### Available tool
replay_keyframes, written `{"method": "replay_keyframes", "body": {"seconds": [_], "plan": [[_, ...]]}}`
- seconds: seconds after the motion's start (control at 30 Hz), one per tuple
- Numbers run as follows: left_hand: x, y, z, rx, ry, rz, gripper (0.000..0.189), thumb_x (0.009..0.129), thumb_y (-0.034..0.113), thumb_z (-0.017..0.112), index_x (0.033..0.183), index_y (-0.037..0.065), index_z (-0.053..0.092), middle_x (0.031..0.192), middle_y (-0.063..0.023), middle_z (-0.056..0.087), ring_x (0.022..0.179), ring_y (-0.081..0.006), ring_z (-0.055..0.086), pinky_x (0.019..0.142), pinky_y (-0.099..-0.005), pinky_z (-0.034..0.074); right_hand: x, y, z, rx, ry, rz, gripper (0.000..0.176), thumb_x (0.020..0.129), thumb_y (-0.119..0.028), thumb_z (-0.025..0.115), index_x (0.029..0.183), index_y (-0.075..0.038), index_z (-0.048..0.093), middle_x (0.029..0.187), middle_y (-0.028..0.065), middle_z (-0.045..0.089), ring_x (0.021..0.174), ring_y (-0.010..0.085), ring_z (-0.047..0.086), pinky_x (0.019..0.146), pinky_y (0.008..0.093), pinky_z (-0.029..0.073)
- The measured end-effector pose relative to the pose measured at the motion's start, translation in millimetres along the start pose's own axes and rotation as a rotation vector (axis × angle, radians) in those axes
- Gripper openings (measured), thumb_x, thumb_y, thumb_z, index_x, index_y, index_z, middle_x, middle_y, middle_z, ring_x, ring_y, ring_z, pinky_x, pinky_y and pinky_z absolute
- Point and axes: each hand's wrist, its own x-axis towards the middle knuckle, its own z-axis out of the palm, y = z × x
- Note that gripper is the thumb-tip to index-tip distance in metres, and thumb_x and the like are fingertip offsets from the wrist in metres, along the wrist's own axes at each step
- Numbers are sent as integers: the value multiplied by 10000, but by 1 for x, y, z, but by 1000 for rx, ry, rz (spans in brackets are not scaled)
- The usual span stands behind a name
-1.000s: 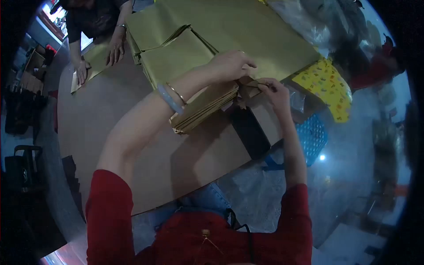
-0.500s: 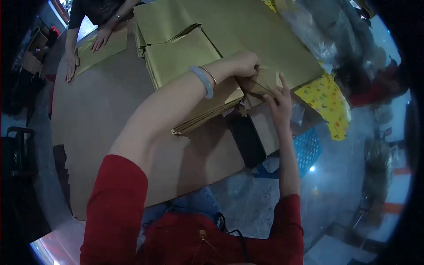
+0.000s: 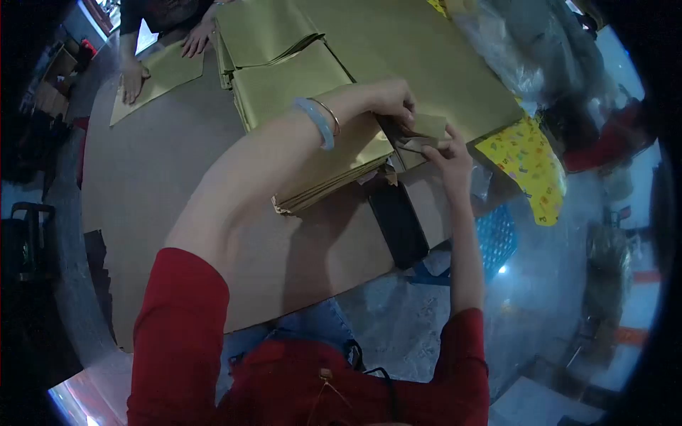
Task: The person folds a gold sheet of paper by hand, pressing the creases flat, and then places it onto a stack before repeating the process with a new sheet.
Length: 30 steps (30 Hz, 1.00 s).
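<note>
My left hand (image 3: 393, 98), with a pale bangle and a thin gold one at the wrist, reaches across a stack of gold paper sheets (image 3: 288, 89). Its fingers curl down at the left edge of a small folded piece of gold paper (image 3: 430, 126). On the right side of that piece, my right hand (image 3: 456, 160) pinches it between thumb and fingers. The folded piece is held just beyond the stack's right corner, its layers slightly apart. Below it lies a black flat object (image 3: 399, 224), which looks like a phone. My left fingertips are partly hidden.
Across the brown board-topped table (image 3: 170, 163), a co-worker's hands press on a gold sheet (image 3: 174, 65). Clear plastic bags (image 3: 511, 53) lie at the upper right, above a yellow patterned sheet (image 3: 529, 170). A blue stool (image 3: 497, 238) stands beside the table.
My right fingers, raised and spread before, have closed on the folded gold paper, which now stands more upright. My left hand shifted slightly. The co-worker's hands moved along their gold sheet.
</note>
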Motion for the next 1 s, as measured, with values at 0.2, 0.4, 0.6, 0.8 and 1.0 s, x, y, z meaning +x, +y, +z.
{"method": "replay_keyframes", "body": {"seconds": [0.2,0.4,0.6,0.8,1.0], "plan": [[-3,3,-2,75,-12,40,279,811,211,691,991,0,662,892,-114,689,821,-211,644,740,-329,496,4,4,1,-60,7,-28,213,693,-110,787,793,14,645,1251,129,543,888,171,591,737,282,462],[-6,-5,-7,-79,-115,61,313,792,171,720,1047,3,650,895,-59,695,804,-157,624,733,-317,494,4,-23,-1,-112,-58,26,215,721,-68,754,732,38,568,1239,109,552,899,143,589,764,269,479],[-8,-1,-8,-144,-169,-18,257,810,111,696,1050,24,661,869,-12,689,759,-116,593,699,-295,484,9,-6,-3,15,-76,10,227,704,-106,784,746,28,607,1140,90,569,887,148,570,748,270,454],[-7,-1,-5,-126,-116,22,197,818,131,685,971,11,656,814,-30,673,737,-131,591,682,-302,481,11,4,-3,19,-70,16,270,706,-122,789,741,36,574,1127,98,576,872,139,556,747,268,446],[-13,5,-2,41,2,87,210,823,198,672,926,16,650,812,-91,667,739,-188,609,682,-325,480,11,-7,-6,4,-126,27,215,812,-148,701,793,42,604,1061,94,607,874,135,556,745,269,445]]}}
